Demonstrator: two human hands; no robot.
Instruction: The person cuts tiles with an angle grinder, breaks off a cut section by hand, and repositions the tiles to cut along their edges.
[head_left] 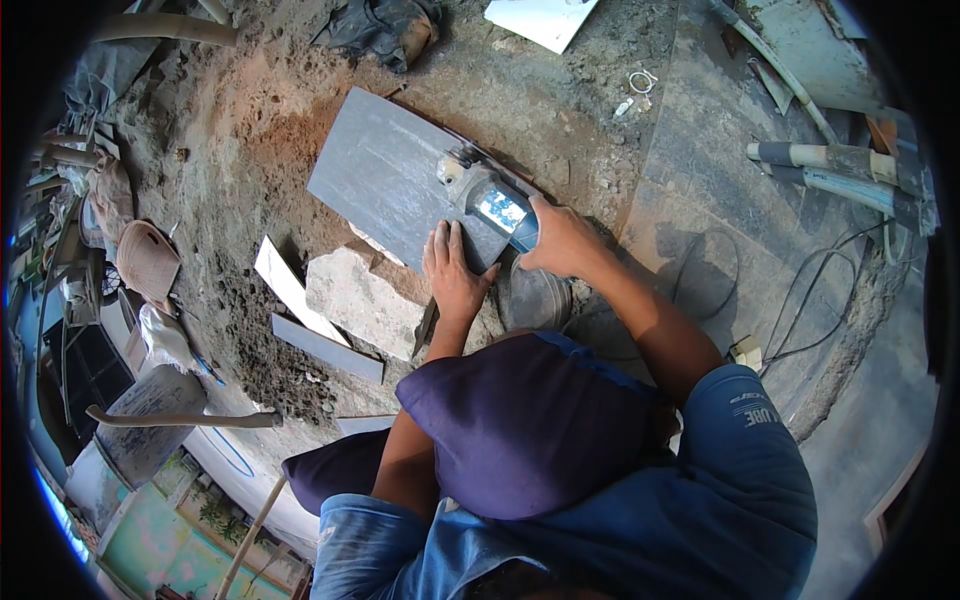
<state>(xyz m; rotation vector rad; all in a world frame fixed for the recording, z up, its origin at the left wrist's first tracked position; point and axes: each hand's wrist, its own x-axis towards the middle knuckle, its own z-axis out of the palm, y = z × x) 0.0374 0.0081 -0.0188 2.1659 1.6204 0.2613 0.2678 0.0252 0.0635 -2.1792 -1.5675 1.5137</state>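
A grey rectangular tile lies across a pale stone block on the dirt. My left hand rests on the tile's near edge, fingers stretched out flat and thumb apart. Wrapped round the blue body of an angle grinder is my right hand. The grinder's metal head lies over the tile near its far right edge; its disc is hard to make out. Beside the tile's near right corner sits a dark rounded shoe.
White and grey tile strips lie left of the block. A white tile piece and dark cloth are at the far side. To the right, a black cable loops over concrete, with pipes beyond. A long-handled tool is at left.
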